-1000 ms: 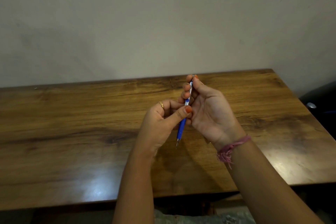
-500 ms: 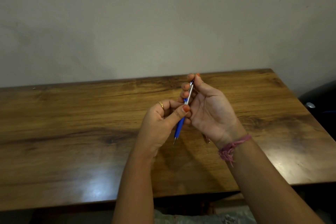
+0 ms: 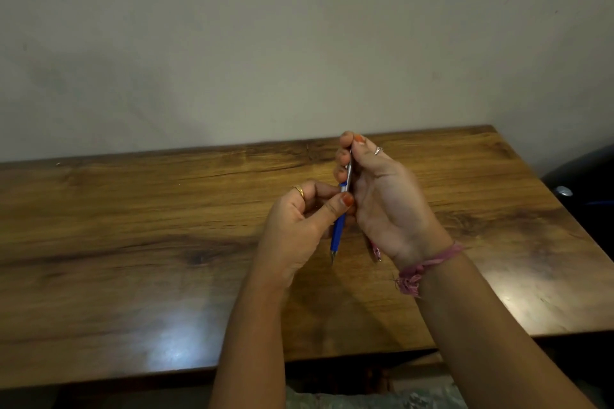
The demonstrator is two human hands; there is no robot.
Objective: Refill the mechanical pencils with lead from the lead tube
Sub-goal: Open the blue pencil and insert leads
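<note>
A blue mechanical pencil (image 3: 338, 232) with a silver upper part stands nearly upright above the wooden table (image 3: 133, 242), tip pointing down. My left hand (image 3: 299, 229) pinches its blue barrel between thumb and fingers. My right hand (image 3: 385, 196) has its fingers curled round the silver top end. Below my right palm a second, pink pencil tip (image 3: 376, 252) pokes out; the rest of it is hidden behind the hand. No lead tube shows in view.
A plain wall stands behind the table's far edge. A dark object (image 3: 584, 189) sits past the table's right side. A patterned cloth (image 3: 372, 398) shows below the near edge.
Both hands and the blue pencil have shifted slightly left and its tip has swung a little toward me. The pink tip under my right hand has become more visible.
</note>
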